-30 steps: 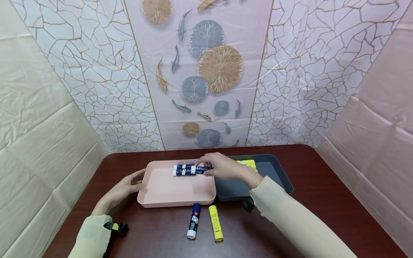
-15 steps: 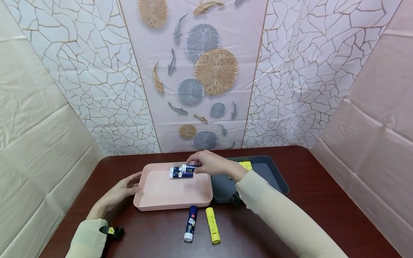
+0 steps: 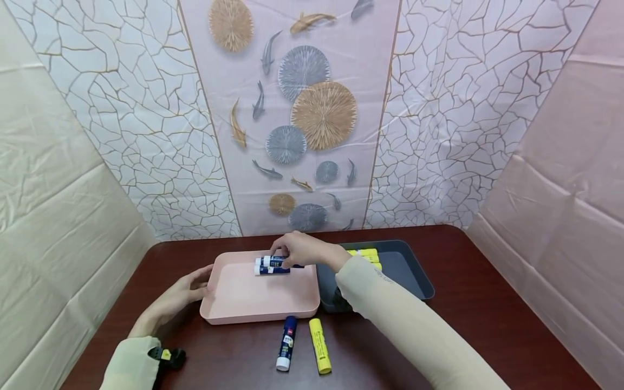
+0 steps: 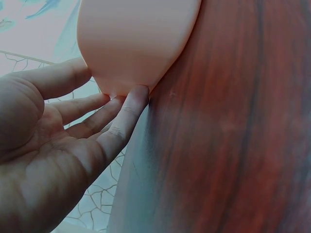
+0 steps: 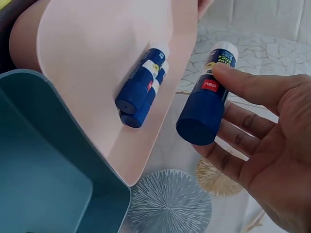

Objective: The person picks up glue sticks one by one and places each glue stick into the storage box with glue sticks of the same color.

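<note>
A blue glue stick with a white cap (image 5: 206, 94) is pinched in my right hand (image 3: 304, 249), held above the back of the pink tray (image 3: 253, 303). Two similar blue glue sticks (image 5: 141, 87) lie side by side in that tray, partly hidden by the hand in the head view. My left hand (image 3: 177, 295) touches the tray's left end; in the left wrist view its thumb and fairly straight fingertips (image 4: 138, 94) rest against the edge. On the table in front lie another blue glue stick (image 3: 286, 343) and a yellow glue stick (image 3: 319, 345).
A dark grey tray (image 3: 409, 271) stands against the pink tray's right side, holding several yellow glue sticks (image 3: 368, 253); my right forearm crosses over it. The dark red table (image 3: 453, 336) meets patterned cloth (image 3: 322, 179) at its back and sides.
My right hand has carried its blue glue stick leftwards over the two in the pink tray. The left hand stays at the tray's end. The head view has shifted slightly.
</note>
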Available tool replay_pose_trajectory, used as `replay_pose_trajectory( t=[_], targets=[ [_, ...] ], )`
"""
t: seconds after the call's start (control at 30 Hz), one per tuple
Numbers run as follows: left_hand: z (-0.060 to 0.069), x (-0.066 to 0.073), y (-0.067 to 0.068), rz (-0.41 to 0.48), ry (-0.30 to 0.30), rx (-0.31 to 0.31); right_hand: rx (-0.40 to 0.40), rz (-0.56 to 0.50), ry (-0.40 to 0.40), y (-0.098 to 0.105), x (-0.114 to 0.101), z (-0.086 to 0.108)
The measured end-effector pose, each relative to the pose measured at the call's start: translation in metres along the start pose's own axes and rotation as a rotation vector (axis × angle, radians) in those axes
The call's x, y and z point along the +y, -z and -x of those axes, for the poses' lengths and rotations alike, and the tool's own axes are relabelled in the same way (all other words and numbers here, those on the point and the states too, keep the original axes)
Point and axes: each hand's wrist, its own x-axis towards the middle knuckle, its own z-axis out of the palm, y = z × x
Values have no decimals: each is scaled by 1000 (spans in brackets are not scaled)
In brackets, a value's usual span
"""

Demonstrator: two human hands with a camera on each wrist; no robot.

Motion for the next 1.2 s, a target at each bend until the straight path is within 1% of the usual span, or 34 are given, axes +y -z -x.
replay_pose_trajectory(
  t=[0.07,0.3,0.43,0.57,0.6,0.67,0.77,0.9,1.07,1.2],
  targets=[
    [0,0,0,0,-11,-8,-5,10,-5,-2,0,-5],
    [-1,-3,0,-5,34,21,-35,17,-46,-8,0,-20],
    [-2,-5,1,-8,30,21,-52,4,-67,-12,-1,-27],
    [-3,-5,0,2,32,20,-55,-34,-73,-13,-1,-31],
    [-4,-5,0,-5,25,15,-56,-47,-71,-14,0,-32],
    [-4,-4,0,-9,32,19,-56,-79,-72,-15,1,-34],
    [-4,-5,1,-9,33,22,-59,-99,-76,-19,4,-38],
    [-2,-6,2,3,33,23,-56,-81,-75,-25,6,-41],
    [-2,-8,2,-2,37,27,-63,-62,-60,-31,5,-44],
    [-4,-7,2,-10,38,26,-60,-44,-71,-33,4,-44]
  ],
)
